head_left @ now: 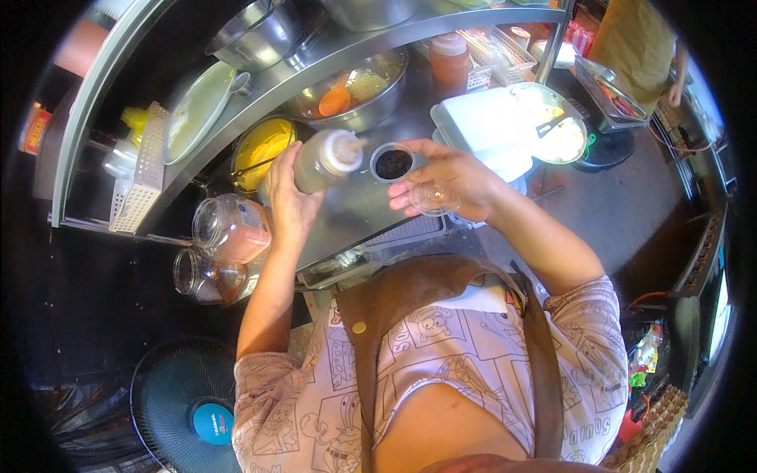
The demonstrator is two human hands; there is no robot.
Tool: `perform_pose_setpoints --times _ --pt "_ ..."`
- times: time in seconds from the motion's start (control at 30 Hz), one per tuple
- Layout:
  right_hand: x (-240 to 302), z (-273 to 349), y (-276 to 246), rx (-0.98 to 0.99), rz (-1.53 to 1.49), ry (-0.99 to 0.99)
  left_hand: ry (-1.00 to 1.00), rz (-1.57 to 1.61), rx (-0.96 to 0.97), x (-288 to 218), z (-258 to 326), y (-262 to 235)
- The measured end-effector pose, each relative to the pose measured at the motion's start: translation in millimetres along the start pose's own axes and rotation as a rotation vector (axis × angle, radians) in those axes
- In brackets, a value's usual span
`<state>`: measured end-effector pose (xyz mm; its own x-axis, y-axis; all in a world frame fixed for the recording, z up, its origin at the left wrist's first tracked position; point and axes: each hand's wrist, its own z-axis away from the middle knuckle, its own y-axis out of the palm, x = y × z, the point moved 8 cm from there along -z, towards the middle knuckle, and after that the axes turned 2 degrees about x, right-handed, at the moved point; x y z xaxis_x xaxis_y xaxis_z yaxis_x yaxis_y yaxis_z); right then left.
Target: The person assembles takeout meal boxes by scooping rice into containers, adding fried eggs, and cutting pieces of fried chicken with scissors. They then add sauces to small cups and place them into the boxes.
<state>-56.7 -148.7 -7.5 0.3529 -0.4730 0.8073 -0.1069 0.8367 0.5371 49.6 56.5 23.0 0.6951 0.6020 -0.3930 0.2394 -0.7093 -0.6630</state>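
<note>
My left hand (285,197) grips a squeeze bottle (326,160) of brownish sauce, tipped sideways with its white nozzle toward a small clear cup (393,163) of dark sauce. My right hand (445,183) holds that cup at its fingertips, with a clear round lid (432,199) under the palm. Both hands are above a steel counter (355,209).
A pot of yellow sauce (264,146), a steel bowl with food (355,91), a red sauce bottle (450,61) and a white foam box (482,126) surround the hands. Two glass jars (229,229) lie at the left. A fan (185,402) stands low left. Another person (639,43) stands far right.
</note>
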Motion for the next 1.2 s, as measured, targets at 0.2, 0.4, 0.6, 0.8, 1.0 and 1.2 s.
perform_pose_setpoints --times 0.2,0.4,0.6,0.8,1.0,1.2 --pt "-54 -19 -41 -0.050 -0.145 0.050 -0.414 0.526 -0.112 66 6 44" --pt "-120 -41 -91 -0.188 -0.214 0.095 -0.383 0.535 -0.027 77 13 84" --pt "-155 -56 -117 -0.234 -0.301 0.091 -0.351 0.173 -0.263 48 62 53" --pt "-167 -68 -120 -0.224 -0.356 0.039 0.263 0.230 0.418 -73 112 109" --pt "-158 -67 -113 -0.222 -0.446 0.045 0.030 0.476 0.353 -49 103 143" --pt "-154 -68 -121 -0.371 -0.083 0.116 -0.467 0.489 0.458 17 94 192"
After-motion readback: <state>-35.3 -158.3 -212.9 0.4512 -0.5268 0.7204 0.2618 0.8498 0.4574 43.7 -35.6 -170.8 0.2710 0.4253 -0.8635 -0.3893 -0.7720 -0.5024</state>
